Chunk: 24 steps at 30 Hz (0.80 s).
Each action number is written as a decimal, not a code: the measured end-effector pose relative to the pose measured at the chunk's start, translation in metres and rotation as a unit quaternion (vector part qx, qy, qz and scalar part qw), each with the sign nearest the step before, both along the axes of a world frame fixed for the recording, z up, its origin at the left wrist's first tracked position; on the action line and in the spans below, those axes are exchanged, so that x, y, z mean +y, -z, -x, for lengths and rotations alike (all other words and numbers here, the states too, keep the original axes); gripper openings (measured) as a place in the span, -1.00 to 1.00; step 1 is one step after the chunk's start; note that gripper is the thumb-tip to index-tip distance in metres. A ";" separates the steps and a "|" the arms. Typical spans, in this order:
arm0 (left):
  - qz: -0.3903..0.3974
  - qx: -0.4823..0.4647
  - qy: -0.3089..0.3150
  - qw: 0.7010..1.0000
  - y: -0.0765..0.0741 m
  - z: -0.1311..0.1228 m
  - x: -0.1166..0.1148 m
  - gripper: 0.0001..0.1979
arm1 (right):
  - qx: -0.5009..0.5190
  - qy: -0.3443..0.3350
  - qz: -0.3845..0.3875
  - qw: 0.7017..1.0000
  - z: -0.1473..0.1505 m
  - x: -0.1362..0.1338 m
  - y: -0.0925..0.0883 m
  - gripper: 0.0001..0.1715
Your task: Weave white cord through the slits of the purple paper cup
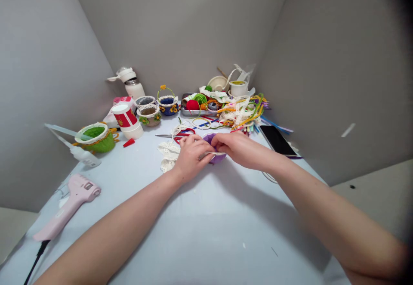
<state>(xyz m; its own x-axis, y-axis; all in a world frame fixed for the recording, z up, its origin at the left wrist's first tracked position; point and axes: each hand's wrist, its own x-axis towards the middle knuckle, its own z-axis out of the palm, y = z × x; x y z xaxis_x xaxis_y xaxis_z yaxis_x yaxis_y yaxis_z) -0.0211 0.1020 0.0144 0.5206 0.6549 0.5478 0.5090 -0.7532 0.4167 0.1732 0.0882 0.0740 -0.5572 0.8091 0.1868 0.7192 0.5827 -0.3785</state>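
A small purple bowl [219, 159] is between my two hands, mostly covered by them. My left hand [193, 156] is closed on its left side, thumb near the rim. A whitish strip of trim [217, 153] runs along the near rim. My right hand [237, 147] pinches at the rim from the right, fingertips on the trim; the inside of the bowl is largely hidden. Red-handled scissors [178, 137] lie just beyond my left hand. Beside that hand is a loose piece of white lace [168, 153].
A pink glue gun [69, 205] with a black cord lies at left. Behind it stand a green pot [100, 142], a glue bottle [85, 156] and a red-white tub [126, 119]. Decorated pots [167, 107], a yarn tray [196, 113] and lace line the back. A phone [278, 140] lies right.
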 end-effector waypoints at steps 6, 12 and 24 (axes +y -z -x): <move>0.010 -0.011 -0.015 1.000 0.000 0.000 0.000 -0.89 | -0.017 0.012 -0.147 0.989 0.000 -0.023 0.002 -0.83; 0.003 -0.006 -0.017 1.000 0.001 0.000 0.001 -0.87 | -0.081 -0.047 -0.293 0.951 0.004 -0.025 0.026 -0.76; 0.008 -0.005 -0.010 1.000 -0.002 -0.001 0.000 -0.85 | 0.320 -0.125 0.278 0.897 0.066 -0.118 0.045 -0.86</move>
<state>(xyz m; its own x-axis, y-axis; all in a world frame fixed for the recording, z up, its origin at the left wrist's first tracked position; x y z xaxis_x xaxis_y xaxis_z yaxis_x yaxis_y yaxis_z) -0.0203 0.1015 0.0169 0.5019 0.6738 0.5423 0.5201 -0.7361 0.4332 0.1073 -0.0297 0.0288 -0.6571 0.7409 0.1389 0.1247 0.2886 -0.9493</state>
